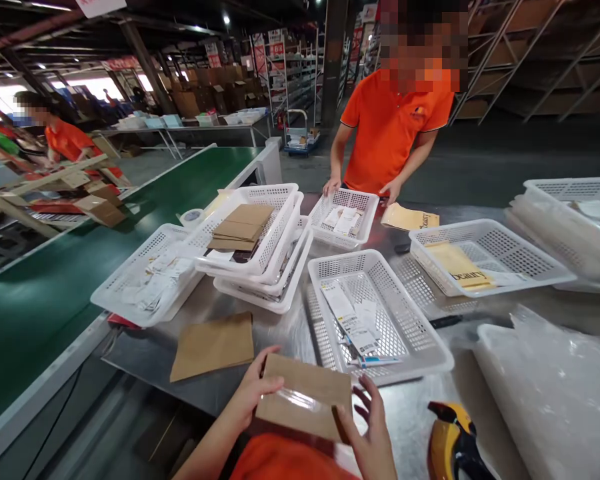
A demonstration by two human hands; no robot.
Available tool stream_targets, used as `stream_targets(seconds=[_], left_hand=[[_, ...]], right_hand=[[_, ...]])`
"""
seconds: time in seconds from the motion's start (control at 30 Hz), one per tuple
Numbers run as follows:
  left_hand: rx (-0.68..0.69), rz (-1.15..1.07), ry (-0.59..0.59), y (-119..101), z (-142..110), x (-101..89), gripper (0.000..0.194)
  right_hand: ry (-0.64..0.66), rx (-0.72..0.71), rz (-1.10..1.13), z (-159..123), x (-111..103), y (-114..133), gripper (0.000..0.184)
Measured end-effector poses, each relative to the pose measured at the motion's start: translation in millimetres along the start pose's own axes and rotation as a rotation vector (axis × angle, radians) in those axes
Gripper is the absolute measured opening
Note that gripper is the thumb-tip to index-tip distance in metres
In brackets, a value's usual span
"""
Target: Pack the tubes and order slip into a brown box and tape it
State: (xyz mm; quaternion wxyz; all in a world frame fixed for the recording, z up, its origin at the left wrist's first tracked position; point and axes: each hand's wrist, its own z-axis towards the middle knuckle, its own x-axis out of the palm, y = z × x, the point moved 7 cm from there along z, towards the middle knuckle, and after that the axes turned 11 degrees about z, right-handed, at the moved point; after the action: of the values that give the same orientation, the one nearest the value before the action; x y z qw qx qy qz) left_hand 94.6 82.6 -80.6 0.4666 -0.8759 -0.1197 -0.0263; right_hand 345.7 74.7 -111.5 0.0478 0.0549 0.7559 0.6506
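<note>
A brown paper envelope point(305, 395) with a shiny clear strip across it is held low in front of me. My left hand point(253, 390) grips its left edge, thumb on top. My right hand point(373, 437) holds its lower right corner with the thumb while the fingers spread out. Just beyond stands a white plastic basket point(433, 347) with paper slips and a tube in it. Another brown envelope point(214, 345) lies flat on the steel table point(280, 330) to the left.
Several more white baskets point(250, 230) hold envelopes and slips; one holds a yellow mailer point(459, 265). A co-worker in orange point(395, 127) touches a far basket point(345, 217). A green conveyor point(80, 280) runs left. A yellow scanner point(453, 443) and clear bags point(555, 393) lie right.
</note>
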Motion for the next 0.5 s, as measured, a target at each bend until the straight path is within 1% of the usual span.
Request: stream_targets(seconds=[0.07, 0.13, 0.17, 0.2, 0.27, 0.33, 0.37, 0.4, 0.5], left_hand=[[-0.007, 0.001, 0.067, 11.3, 1.8, -4.6, 0.084], [-0.015, -0.012, 0.055, 20.8, 8.1, -12.4, 0.09], [-0.03, -0.029, 0.009, 25.2, 12.7, -18.4, 0.089], [-0.054, -0.045, -0.07, 29.6, 17.6, -26.7, 0.084], [-0.12, -0.067, -0.273, 37.7, 24.6, -47.7, 0.07], [-0.169, -0.058, -0.448, 43.2, 26.2, -69.0, 0.057], [-0.182, -0.043, -0.494, 45.2, 25.7, -77.8, 0.052], [-0.19, -0.028, -0.505, 47.1, 25.2, -84.3, 0.046], [-0.194, -0.017, -0.471, 55.2, 21.6, -95.7, 0.034]], right_hand=[[0.048, 0.288, 0.219, -1.3, 10.8, -19.8, 0.078], [0.12, 0.446, 0.402, -4.6, 22.5, -31.6, 0.08], [0.139, 0.499, 0.458, -6.2, 26.5, -36.1, 0.077], [0.144, 0.553, 0.487, -8.2, 29.4, -41.3, 0.073], [0.123, 0.688, 0.49, -13.6, 34.5, -54.4, 0.06], [0.08, 0.818, 0.498, -17.9, 41.3, -68.4, 0.053], [0.053, 0.851, 0.517, -17.3, 45.6, -74.4, 0.053], [0.024, 0.843, 0.541, -13.4, 49.9, -79.1, 0.053], [-0.044, 0.676, 0.587, 12.1, 61.8, -88.7, 0.053]])
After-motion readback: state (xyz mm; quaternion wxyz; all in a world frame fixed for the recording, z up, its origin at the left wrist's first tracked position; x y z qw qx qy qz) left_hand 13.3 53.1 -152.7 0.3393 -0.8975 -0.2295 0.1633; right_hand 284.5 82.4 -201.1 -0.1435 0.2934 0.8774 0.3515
